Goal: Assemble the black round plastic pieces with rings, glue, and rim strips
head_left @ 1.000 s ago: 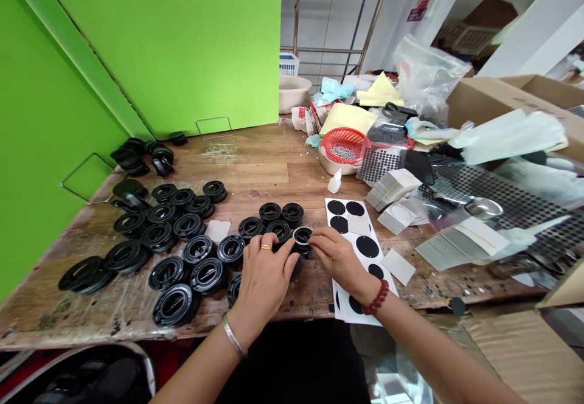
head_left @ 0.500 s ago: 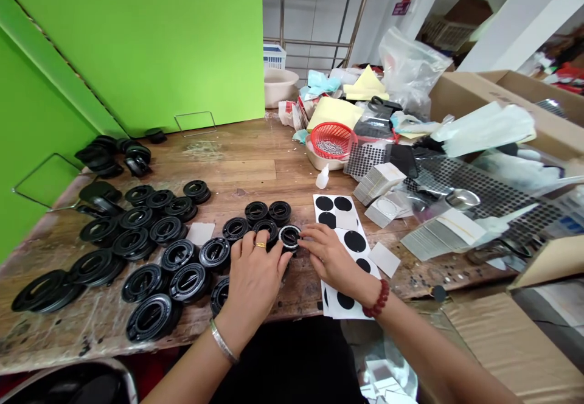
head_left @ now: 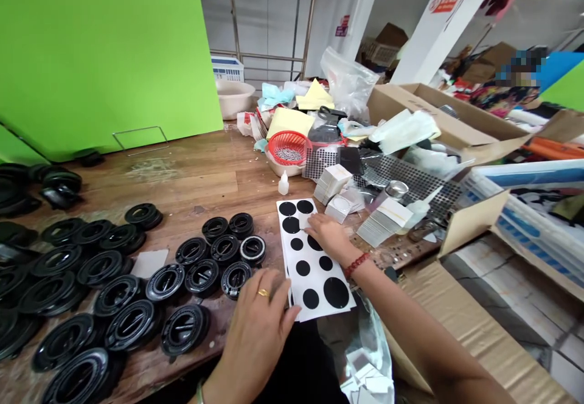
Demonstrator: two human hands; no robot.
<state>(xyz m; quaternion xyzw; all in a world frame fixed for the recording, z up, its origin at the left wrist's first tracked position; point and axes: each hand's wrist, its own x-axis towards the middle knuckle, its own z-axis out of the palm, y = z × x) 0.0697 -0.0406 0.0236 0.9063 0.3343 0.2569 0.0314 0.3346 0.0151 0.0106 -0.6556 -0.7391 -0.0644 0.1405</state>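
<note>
My left hand (head_left: 260,325), fingers bent and thumb held apart, hovers at the table's front edge with nothing visible in it. It is beside a black ring-shaped part (head_left: 236,280). My right hand (head_left: 332,235) reaches over a white sheet of black round stickers (head_left: 302,268). Its outstretched fingertips are at a small white card (head_left: 304,220) on that sheet; a grip on it cannot be made out. A black round part with a pale ring (head_left: 252,249) sits among several similar black parts (head_left: 201,277) left of the sheet.
Behind the sheet stand a small white bottle (head_left: 283,183), a red basket (head_left: 288,148) and stacks of white cards (head_left: 384,220). Another card (head_left: 150,264) lies among the black parts. A green panel (head_left: 109,51) rises at the back left; a cardboard box (head_left: 438,112) is at right.
Both hands have come away from the pale-ringed part. My right hand has moved onto the sticker sheet, and my left hand has drawn back toward the front edge. The view has turned right.
</note>
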